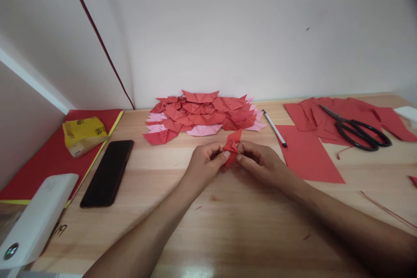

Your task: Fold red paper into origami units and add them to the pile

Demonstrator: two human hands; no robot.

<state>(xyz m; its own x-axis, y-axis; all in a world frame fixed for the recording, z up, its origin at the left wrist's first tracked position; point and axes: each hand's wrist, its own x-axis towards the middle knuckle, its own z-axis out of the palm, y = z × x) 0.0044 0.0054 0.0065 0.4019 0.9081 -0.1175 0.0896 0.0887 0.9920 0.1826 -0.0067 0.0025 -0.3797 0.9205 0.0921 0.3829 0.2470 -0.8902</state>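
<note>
A small folded piece of red paper (232,147) is held up between both hands, near the middle of the wooden table (208,234). From the left, my left hand (208,158) pinches its edge with thumb and finger. On the other side my right hand (257,160) grips the opposite edge the same way. One pointed flap of the paper sticks up above the fingers and another part hangs below them. Just behind the hands lies a pile of folded red and pink paper shapes (202,115), against the wall.
Black-handled scissors (355,128) rest on red paper pieces (309,152) at the right, beside a white pen (275,128). To the left are a black phone (107,173), a white power bank (39,217) and a yellow packet (84,134) on a red folder (42,163).
</note>
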